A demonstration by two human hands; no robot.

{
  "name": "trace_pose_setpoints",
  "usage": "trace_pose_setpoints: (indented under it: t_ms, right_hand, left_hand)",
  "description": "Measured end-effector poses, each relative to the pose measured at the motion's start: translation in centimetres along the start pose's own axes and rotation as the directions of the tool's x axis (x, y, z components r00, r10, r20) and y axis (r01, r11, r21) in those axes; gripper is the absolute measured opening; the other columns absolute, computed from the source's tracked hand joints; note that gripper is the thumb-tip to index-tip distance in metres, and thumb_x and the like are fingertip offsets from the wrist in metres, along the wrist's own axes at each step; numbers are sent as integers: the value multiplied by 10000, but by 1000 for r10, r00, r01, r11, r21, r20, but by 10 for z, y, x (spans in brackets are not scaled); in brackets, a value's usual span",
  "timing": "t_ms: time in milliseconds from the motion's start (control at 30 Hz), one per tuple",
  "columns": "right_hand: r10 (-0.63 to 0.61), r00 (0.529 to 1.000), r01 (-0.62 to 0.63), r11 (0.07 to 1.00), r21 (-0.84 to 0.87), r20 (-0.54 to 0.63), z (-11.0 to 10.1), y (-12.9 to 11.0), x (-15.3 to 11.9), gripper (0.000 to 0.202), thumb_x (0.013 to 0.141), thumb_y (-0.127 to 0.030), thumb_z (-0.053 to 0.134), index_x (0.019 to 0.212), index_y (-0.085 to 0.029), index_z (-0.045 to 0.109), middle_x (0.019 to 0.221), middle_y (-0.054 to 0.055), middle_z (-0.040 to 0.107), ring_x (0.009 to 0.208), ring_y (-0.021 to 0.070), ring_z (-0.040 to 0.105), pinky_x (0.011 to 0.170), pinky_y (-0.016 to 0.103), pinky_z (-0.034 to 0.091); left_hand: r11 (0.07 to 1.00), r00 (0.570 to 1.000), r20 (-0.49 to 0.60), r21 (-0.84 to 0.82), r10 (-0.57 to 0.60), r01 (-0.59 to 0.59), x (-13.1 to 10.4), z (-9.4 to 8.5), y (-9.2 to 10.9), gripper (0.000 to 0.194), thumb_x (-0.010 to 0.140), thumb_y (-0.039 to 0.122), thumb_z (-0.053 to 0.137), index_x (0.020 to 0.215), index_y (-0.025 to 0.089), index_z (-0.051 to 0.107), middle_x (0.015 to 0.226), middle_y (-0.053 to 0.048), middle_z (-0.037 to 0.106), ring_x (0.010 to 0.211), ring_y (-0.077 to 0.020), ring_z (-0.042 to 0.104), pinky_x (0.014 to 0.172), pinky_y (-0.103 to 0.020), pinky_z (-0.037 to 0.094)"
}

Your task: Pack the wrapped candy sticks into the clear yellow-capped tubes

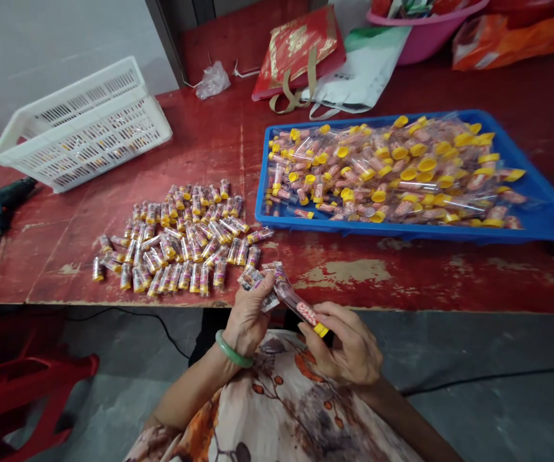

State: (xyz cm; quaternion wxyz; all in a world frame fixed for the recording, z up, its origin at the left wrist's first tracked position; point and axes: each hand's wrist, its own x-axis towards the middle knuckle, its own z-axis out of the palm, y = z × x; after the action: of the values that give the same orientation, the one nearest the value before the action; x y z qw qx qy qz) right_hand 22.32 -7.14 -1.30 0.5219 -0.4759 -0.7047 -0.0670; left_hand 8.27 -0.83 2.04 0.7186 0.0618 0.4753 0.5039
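Note:
Close to my body, just off the table's front edge, my right hand (348,343) pinches the yellow-capped end of a small clear tube (308,313) with pink and white pieces inside. My left hand (250,314), a green bangle at its wrist, has thumb and fingers closed on small printed plastic sleeves (252,279). A clear, printed sleeve end (281,276) stretches from the tube toward the left thumb; how far it covers the tube is unclear. Beyond the left hand lie many short, purple-labelled tubes (187,247) with yellow ends.
A blue tray (354,226) at right holds many bagged yellow-capped tubes (373,167). On the red table (199,138) stand a white slotted basket (88,138), a black heat gun (4,200), bags (300,51) and a pink basin (421,38). A red stool (40,378) stands at lower left.

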Motion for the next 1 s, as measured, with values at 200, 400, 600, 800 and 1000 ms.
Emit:
trace_pose_setpoints:
  t_ms: [200, 400, 600, 800, 1000]
  right_hand:
    - [-155, 985, 163, 979, -126, 74, 6, 8, -9, 518, 711, -163, 786, 1181, -203, 572, 1003, 69, 723, 849, 176, 706, 769, 275, 581]
    - [-145, 986, 157, 975, -155, 86, 14, 7, -6, 469, 745, -169, 762, 1174, -179, 574, 1007, 89, 711, 871, 178, 695, 775, 278, 576]
    - [-34, 949, -44, 970, 239, 313, 12, 4, 8, 362, 857, -120, 577, 1213, -177, 543, 1138, 131, 629, 1084, 220, 623, 852, 344, 565]
    - [136, 973, -185, 942, 278, 187, 14, 5, 6, 356, 808, -41, 541, 1136, -176, 566, 1081, 115, 625, 1020, 217, 630, 849, 369, 560]
    - [238, 970, -240, 933, 268, 38, 25, 0, 15, 307, 776, -34, 578, 1037, -194, 604, 994, 76, 649, 765, 140, 624, 651, 279, 557]
  left_hand:
    - [995, 995, 67, 63, 71, -75, -1, -5, -2, 415, 584, 286, 872, 921, 163, 663, 884, -24, 700, 731, -148, 650, 682, -271, 505]
    - [990, 988, 132, 103, 81, -95, -4, -7, -3, 325, 640, 300, 839, 880, 153, 676, 842, -26, 694, 724, -143, 646, 679, -261, 508]
    - [991, 986, 141, 79, 94, -106, -5, -8, 1, 273, 653, 239, 830, 859, 151, 674, 808, -22, 696, 744, -144, 652, 714, -261, 508]
    - [994, 984, 165, 77, 65, -78, -11, -6, 0, 300, 609, 210, 854, 850, 147, 687, 827, -23, 709, 728, -132, 654, 736, -257, 521]
    - [987, 978, 208, 157, -19, -14, -22, -9, -8, 292, 637, 196, 840, 895, 134, 717, 868, -47, 723, 761, -149, 666, 746, -278, 538]
